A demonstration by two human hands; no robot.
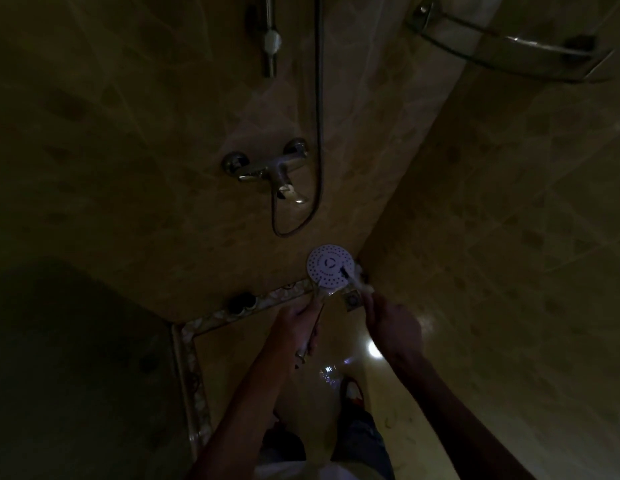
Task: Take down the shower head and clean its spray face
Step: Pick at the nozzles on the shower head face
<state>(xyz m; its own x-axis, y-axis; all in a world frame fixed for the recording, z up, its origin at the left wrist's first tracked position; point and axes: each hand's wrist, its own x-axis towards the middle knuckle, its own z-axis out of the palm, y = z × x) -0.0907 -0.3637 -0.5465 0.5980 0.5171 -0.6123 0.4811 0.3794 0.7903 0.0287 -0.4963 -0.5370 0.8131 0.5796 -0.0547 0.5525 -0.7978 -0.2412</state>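
Tiled shower corner [474,202], very dim, with mixer tap [267,169] on the wall and hose [319,133] looping down below it; shower head [331,266] is already off its holder and held low in front of the person, white spray face up toward the camera. Left hand [298,329] has its grip wrapped on the handle, right hand [393,322] is closed on a small brush [353,280] whose tip touches the face's right edge. Scrubbing step looks underway; next likely needs working the bristles across the remaining nozzle rows while keeping the head steady.
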